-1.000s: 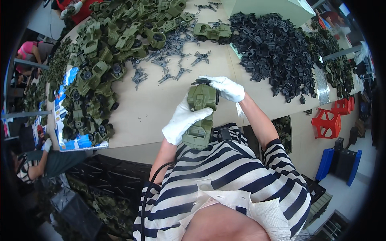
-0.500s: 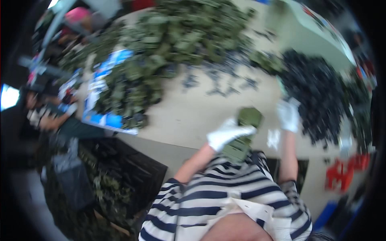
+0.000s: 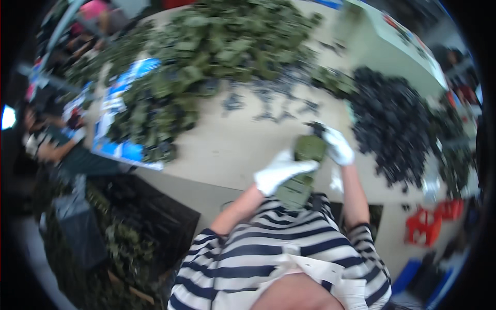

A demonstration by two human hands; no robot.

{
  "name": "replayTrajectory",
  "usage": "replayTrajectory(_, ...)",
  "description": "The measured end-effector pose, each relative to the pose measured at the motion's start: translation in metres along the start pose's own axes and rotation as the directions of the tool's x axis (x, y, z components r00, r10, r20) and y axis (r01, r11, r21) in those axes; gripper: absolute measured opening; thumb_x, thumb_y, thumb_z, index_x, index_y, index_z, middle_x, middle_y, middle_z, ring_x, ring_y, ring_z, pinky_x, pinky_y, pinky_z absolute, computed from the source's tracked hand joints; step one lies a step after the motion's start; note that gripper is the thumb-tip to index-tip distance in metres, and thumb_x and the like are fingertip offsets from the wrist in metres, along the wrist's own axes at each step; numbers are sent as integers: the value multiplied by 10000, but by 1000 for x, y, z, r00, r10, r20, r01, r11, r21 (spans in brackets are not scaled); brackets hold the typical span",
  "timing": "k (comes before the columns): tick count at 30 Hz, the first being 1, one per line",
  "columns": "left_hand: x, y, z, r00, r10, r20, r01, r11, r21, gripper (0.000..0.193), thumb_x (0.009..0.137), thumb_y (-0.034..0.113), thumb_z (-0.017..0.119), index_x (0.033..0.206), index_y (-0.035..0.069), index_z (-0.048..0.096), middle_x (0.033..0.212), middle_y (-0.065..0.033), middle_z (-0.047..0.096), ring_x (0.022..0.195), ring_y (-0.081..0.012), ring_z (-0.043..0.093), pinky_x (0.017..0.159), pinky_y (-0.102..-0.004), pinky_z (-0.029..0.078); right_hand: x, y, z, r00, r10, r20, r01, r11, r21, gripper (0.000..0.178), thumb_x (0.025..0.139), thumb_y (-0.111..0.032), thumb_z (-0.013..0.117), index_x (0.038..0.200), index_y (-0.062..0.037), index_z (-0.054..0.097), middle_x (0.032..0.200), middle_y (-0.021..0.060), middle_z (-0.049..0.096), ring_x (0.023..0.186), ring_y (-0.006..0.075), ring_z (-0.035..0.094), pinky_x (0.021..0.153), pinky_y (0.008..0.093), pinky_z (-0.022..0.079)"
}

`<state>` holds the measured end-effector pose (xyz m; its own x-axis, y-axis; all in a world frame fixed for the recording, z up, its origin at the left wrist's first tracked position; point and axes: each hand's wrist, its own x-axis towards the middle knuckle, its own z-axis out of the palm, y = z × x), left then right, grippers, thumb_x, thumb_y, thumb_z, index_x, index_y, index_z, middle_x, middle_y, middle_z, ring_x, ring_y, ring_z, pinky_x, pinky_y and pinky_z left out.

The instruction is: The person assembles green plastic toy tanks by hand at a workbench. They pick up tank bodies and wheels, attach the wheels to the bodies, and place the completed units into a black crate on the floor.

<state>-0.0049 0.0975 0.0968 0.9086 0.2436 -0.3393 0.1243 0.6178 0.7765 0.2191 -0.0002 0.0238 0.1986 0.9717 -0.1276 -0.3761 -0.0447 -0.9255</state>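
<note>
Moved since half a second ago: right hand [image 3: 339, 149], one, white-gloved, from beside the black-parts heap [image 3: 390, 121] back to the far end of the green toy vehicle [image 3: 311, 149].

Clock positions taken from that vehicle, far side as twelve.

Item: vehicle, one, held in front of me at the near edge of the counter [image 3: 222, 150], its far end toward twelve, its near end close to my striped shirt [image 3: 248, 253].

Item: left hand [image 3: 279, 174], one, white-gloved, on the nine o'clock side; my fingers are closed around the vehicle, thumb laid across its middle.

Item: small black piece [image 3: 314, 128], one, at twelve, against the vehicle's far end; my right fingers come from two o'clock, narrowed on it. Seated or merely touching: blurred, I cannot tell.

Surroundings: grey parts [image 3: 266, 98], loose, at eleven; green heap [image 3: 227, 51], beyond them, at eleven; pale green box [image 3: 398, 49], at one; black-parts heap, at two; red stool [image 3: 423, 227], at four.
</note>
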Motion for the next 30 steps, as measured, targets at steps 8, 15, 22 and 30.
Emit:
replayTrajectory(8,0,-3,5,994,-74,-86,74,997,-6,604,839,44,758,1387,69,504,1191,-31,647,1054,-112,618,900,-279,518,-7,-1,3,992,57,113,-75,984,163,627,933,-285,680,1426,44,475,1421,143,544,1320,216,490,1139,341,334)
replayTrajectory(15,2,-1,6,995,-78,-61,79,997,14,605,834,54,766,1382,80,512,1183,-28,647,1052,-114,614,904,-288,513,-12,9,-7,990,90,113,-106,983,148,564,948,-251,661,1402,46,507,1415,128,556,1319,211,489,1135,334,331)
replayTrajectory(22,3,-6,0,995,-78,-65,80,996,36,596,836,79,771,1375,69,518,1182,-32,645,1055,-118,613,906,-288,511,-9,9,-8,979,107,172,-135,977,163,554,948,-244,662,1399,42,513,1411,120,562,1304,213,503,1123,337,345)
replayTrajectory(30,9,-20,-4,992,20,-122,-18,1000,16,590,846,79,761,1380,70,511,1128,-28,673,999,-112,640,857,-286,537,-2,-25,6,972,190,137,-162,967,-195,630,998,-465,512,1381,34,534,1376,128,581,1277,228,517,1121,361,353)
